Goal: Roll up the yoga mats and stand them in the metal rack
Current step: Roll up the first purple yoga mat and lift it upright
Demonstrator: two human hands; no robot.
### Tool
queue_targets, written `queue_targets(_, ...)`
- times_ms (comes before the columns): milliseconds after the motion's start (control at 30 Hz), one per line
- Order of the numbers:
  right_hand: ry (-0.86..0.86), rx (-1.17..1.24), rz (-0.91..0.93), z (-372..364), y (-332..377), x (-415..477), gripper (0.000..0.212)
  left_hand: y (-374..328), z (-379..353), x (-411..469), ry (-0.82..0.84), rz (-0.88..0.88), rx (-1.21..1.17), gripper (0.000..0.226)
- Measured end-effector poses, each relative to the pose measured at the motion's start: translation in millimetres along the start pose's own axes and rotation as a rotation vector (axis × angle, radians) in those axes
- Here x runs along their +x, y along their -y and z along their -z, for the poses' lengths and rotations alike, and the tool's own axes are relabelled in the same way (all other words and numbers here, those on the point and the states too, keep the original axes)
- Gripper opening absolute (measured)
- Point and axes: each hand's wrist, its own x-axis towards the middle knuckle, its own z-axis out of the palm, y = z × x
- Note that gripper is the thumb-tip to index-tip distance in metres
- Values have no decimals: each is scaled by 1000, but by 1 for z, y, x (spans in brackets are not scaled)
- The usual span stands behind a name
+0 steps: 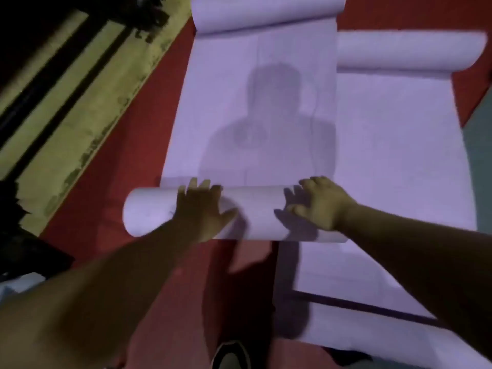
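1. Head view: two pale lilac yoga mats are seen laid side by side on a red floor (127,145), with one being rolled from its near end.
2. Both palms are pressed flat on the rolled part (253,211) of the left-hand mat (253,115); the left hand (202,209) and right hand (319,203) are spread open with fingers extended, pushing and not clenched around anything.
3. Beyond the fingertips, most of that mat is still flat, a shadow of the person falling across it, and its far end (266,12) is curled up on itself.
4. Just outside the right hand's fingers, the second mat (399,155) is left unrolled, with only its far end (410,49) curled; its near end runs back past the right forearm.
5. Only a short stretch is judged rolled so far: the first mat has most of its length to go, and the second is untouched.
6. No metal rack can be made out; dark shapes beyond the left hand's fingers, past a yellowish strip (80,102), are too dim to identify, so standing the mats appears not yet begun.
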Motion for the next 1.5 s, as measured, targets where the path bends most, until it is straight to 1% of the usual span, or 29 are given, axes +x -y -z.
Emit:
queue_targets(33, -18, 39, -2, -19, -5, 18, 100, 4, -18, 20, -57, -7, -8, 91)
queue_targets(67, -8, 45, -17, -36, -10, 32, 98, 7, -34, 34, -67, 24, -50, 87)
queue_targets(133, 15, 40, -32, -69, -16, 48, 98, 16, -63, 57, -17, 39, -149, 86)
queue_targets(200, 28, -13, -40, -103, -19, 42, 97, 20, -98, 53, 27, 54, -219, 97)
queue_targets(233, 31, -55, -35, -115, -20, 32, 93, 21, -110, 44, 53, 69, -258, 105)
queue_targets(267, 24, -113, -18, -122, -19, 18, 83, 21, -118, 31, 90, 91, -260, 107)
queue_targets(300, -9, -162, 12, -127, -14, 6, 70, 19, -125, 17, 108, 116, -206, 101)
queue_targets(333, -34, -183, 37, -132, -10, -5, 60, 17, -131, 3, 106, 126, -97, 89)
queue_targets(367, -72, -174, 70, -137, -5, -15, 57, 14, -140, -13, 78, 95, 44, 81)
queue_targets(400, -91, -143, 103, -145, -3, -21, 59, 10, -147, -28, 52, 38, 165, 81)
queue_targets(433, -74, -74, 113, -154, -3, -25, 58, 8, -156, -42, 42, -9, 210, 83)
queue_targets(500, 89, 111, 64, -173, -8, -33, 52, 16, -183, -63, 60, -72, 160, 81)
queue_targets(567, 229, 163, 71, -195, -14, -47, 67, 27, -205, -83, 156, -16, 24, 75)
queue_targets(600, 262, 159, 82, -206, -18, -56, 74, 33, -215, -93, 191, 14, -53, 73)
queue_targets(633, 287, 184, 97, -218, -19, -67, 77, 36, -220, -103, 211, 20, -119, 70)
queue_targets(700, 310, 246, 134, -243, -24, -86, 75, 37, -225, -122, 197, -71, -218, 61)
queue_targets(767, 350, 284, 152, -260, -27, -95, 73, 37, -223, -135, 200, -182, -215, 58)
queue_targets(800, 378, 301, 153, -263, -28, -98, 75, 37, -220, -138, 230, -204, -173, 60)
queue_targets(867, 402, 294, 182, -262, -32, -99, 81, 39, -216, -136, 335, -164, -147, 66)
queue_targets(933, 379, 249, 227, -252, -37, -101, 87, 36, -203, -130, 438, -143, -118, 72)
queue_targets(1000, 310, 202, 295, -239, -37, -104, 86, 33, -184, -123, 483, -134, -83, 85)
queue_targets(1067, 219, 161, 346, -229, -38, -108, 81, 29, -167, -113, 510, -100, -111, 104)
queue_targets(1100, 184, 157, 340, -222, -39, -114, 82, 26, -160, -111, 499, -88, -137, 107)
queue_targets(1133, 158, 158, 322, -214, -41, -120, 84, 21, -154, -113, 470, -85, -152, 103)
queue_targets(1200, 97, 152, 311, -199, -44, -136, 86, 7, -140, -123, 341, -107, -106, 92)
queue_targets(1300, 12, 81, 346, -186, -50, -168, 84, -8, -113, -149, 162, -184, 85, 105)
queue_targets(1367, -19, 19, 381, -173, -51, -192, 90, -12, -96, -176, 79, -231, 189, 114)
queue_targets(1433, -102, -6, 415, -153, -56, -208, 89, -13, -85, -199, -29, -272, 229, 113)
queue_targets(1500, -217, 45, 433, -139, -64, -218, 83, -12, -86, -219, -116, -323, 212, 106)
